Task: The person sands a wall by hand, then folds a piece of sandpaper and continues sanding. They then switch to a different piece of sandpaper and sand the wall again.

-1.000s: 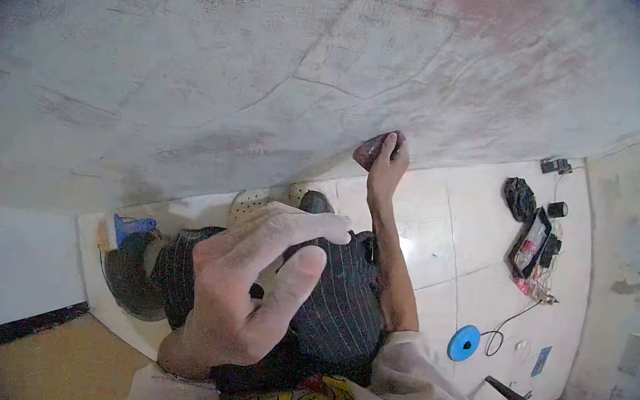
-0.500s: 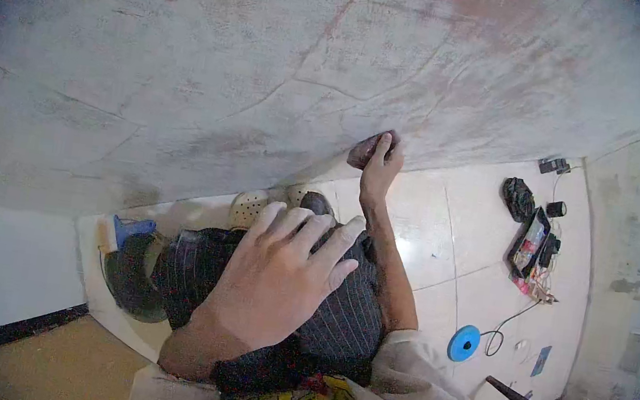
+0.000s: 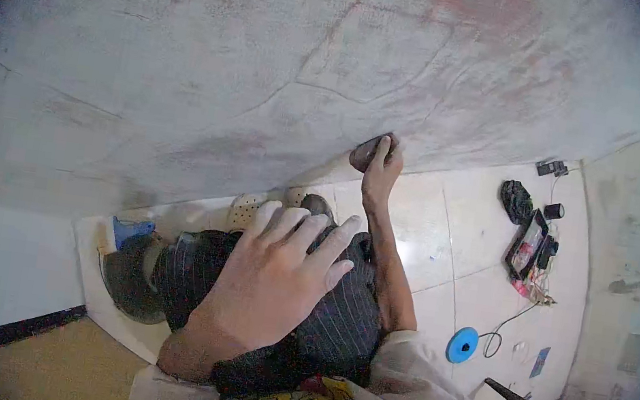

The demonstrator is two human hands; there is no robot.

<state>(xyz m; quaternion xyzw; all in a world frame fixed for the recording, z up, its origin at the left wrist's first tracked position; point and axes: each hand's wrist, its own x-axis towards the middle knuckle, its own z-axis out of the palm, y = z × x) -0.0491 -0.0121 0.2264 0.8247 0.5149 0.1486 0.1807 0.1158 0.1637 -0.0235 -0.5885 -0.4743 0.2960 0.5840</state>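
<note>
Low on the scuffed wall (image 3: 273, 71), just above the tiled floor (image 3: 477, 247), our right hand (image 3: 382, 174) grips a dark block (image 3: 364, 154) pressed against the plaster. Our left hand (image 3: 276, 280) hovers open, fingers spread, over our striped trousers (image 3: 346, 331). A blue reel (image 3: 462, 344) lies on the floor, well apart.

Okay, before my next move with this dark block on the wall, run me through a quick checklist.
1. Right hand grip on dark block: ok, fingers closed round it.
2. Block touching wall: ok.
3. Left hand free: ok, open, holding nothing.
4. Floor beside you: not ok, cable and blue roll lie there.
5. Footing: cannot tell, left hand blocks the view below.
</note>
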